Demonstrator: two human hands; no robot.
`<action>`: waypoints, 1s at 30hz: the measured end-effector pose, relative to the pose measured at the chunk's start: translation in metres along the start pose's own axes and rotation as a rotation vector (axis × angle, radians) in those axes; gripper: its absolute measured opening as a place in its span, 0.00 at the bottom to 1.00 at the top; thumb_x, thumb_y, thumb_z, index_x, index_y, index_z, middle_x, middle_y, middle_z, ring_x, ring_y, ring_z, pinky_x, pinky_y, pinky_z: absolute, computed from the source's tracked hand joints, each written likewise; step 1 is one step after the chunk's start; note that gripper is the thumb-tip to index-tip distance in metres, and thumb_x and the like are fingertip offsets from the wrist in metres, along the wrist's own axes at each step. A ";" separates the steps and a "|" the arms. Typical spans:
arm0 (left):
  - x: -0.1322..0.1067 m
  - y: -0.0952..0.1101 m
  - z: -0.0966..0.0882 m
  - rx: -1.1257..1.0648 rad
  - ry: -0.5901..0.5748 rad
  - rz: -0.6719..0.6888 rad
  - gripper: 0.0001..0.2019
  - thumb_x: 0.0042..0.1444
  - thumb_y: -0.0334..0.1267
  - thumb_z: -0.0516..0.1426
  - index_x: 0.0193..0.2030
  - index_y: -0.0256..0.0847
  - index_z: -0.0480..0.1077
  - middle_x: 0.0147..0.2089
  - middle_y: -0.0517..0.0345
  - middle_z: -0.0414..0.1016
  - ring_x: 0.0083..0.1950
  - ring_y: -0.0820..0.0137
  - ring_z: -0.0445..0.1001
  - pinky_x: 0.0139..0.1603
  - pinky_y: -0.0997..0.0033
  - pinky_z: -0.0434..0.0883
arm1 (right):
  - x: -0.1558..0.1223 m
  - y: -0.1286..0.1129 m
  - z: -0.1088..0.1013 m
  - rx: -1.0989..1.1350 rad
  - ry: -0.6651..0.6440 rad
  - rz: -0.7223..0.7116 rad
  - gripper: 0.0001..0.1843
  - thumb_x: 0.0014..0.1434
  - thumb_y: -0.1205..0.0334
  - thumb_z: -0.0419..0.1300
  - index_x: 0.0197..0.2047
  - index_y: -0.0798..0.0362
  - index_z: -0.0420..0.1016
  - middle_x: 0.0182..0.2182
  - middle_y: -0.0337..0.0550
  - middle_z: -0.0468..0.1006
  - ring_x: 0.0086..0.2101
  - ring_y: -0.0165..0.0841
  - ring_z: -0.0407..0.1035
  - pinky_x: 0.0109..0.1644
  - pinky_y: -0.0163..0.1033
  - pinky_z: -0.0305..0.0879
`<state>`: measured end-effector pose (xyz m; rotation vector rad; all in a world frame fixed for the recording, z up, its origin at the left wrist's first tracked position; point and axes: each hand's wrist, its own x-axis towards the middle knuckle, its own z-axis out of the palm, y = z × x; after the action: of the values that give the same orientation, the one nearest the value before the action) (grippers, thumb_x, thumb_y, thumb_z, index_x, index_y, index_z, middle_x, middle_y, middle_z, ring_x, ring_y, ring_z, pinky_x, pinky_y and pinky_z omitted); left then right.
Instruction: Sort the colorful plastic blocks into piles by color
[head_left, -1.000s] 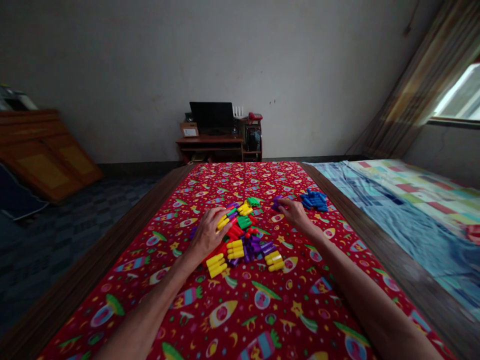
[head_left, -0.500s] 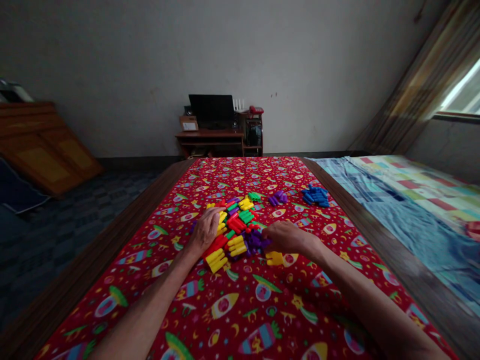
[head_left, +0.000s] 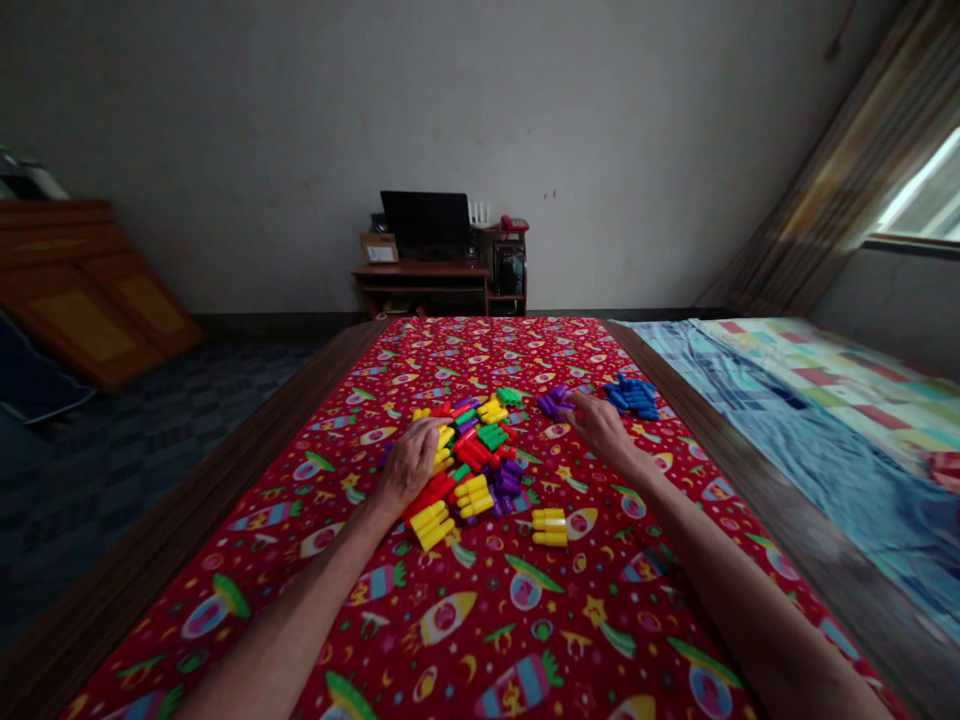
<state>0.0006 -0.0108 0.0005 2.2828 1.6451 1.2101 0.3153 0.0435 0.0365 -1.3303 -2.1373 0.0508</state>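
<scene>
A mixed heap of plastic toy blocks (head_left: 472, 452) in red, yellow, green and purple lies on the red patterned cloth. My left hand (head_left: 414, 458) rests over the heap's left side with fingers stretched out, touching yellow blocks. Farther right, my right hand (head_left: 600, 425) reaches to a small group of purple blocks (head_left: 553, 402). Its fingers are pinched on a purple block at the group's near right edge; the fingertips are partly hidden. One yellow block (head_left: 550, 527) lies apart, nearer to me. Beyond the right hand is a pile of blue blocks (head_left: 634, 396).
A green block (head_left: 509, 397) lies at the heap's far edge. The cloth (head_left: 480, 345) covers a table with dark wooden edges (head_left: 322, 370). A bed (head_left: 787, 400) stands along the right side. Against the wall is a desk (head_left: 420, 270) with a monitor (head_left: 426, 222).
My right hand has moved from the heap's right side, away from me and rightward, to the purple group, with a purple block. My left hand has stayed at the heap.
</scene>
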 end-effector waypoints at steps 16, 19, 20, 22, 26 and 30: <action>0.000 -0.002 0.002 -0.025 0.013 0.021 0.22 0.66 0.41 0.39 0.47 0.36 0.71 0.49 0.47 0.76 0.53 0.63 0.73 0.58 0.60 0.69 | -0.007 -0.050 0.008 0.243 -0.248 -0.274 0.11 0.58 0.70 0.55 0.40 0.56 0.78 0.29 0.42 0.78 0.26 0.28 0.68 0.32 0.31 0.59; 0.000 -0.002 0.002 -0.025 0.019 0.014 0.22 0.66 0.41 0.39 0.47 0.36 0.71 0.49 0.47 0.77 0.53 0.64 0.73 0.58 0.60 0.69 | 0.013 -0.018 0.008 0.294 -0.085 -0.039 0.13 0.57 0.67 0.55 0.42 0.54 0.79 0.30 0.41 0.80 0.29 0.31 0.72 0.35 0.33 0.64; 0.000 -0.002 0.002 -0.022 0.021 0.015 0.22 0.66 0.41 0.39 0.47 0.36 0.71 0.49 0.47 0.77 0.53 0.64 0.73 0.58 0.60 0.69 | 0.016 -0.006 0.010 0.271 -0.015 0.023 0.13 0.56 0.66 0.55 0.42 0.54 0.78 0.31 0.42 0.81 0.31 0.33 0.73 0.37 0.34 0.65; 0.000 -0.002 0.002 -0.017 0.021 0.023 0.21 0.66 0.40 0.39 0.47 0.36 0.71 0.48 0.47 0.77 0.52 0.64 0.74 0.57 0.61 0.69 | 0.018 0.013 0.015 0.196 0.111 0.066 0.14 0.56 0.64 0.56 0.44 0.55 0.78 0.34 0.45 0.81 0.35 0.37 0.74 0.41 0.38 0.67; 0.000 -0.001 0.001 -0.012 0.018 0.040 0.22 0.66 0.40 0.39 0.47 0.35 0.71 0.49 0.46 0.77 0.52 0.64 0.74 0.57 0.61 0.70 | 0.008 0.015 0.016 0.071 0.197 -0.094 0.15 0.59 0.62 0.55 0.46 0.59 0.75 0.39 0.55 0.80 0.40 0.40 0.73 0.44 0.41 0.66; 0.000 -0.001 0.000 -0.005 0.019 0.034 0.21 0.66 0.40 0.39 0.47 0.36 0.71 0.49 0.48 0.77 0.52 0.64 0.74 0.58 0.61 0.70 | -0.008 -0.036 0.004 -0.004 -0.068 -0.246 0.13 0.64 0.66 0.50 0.37 0.57 0.75 0.32 0.50 0.78 0.31 0.33 0.70 0.34 0.35 0.59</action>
<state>0.0001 -0.0101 0.0004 2.3122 1.6147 1.2454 0.2864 0.0200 0.0415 -1.0727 -2.3444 -0.0084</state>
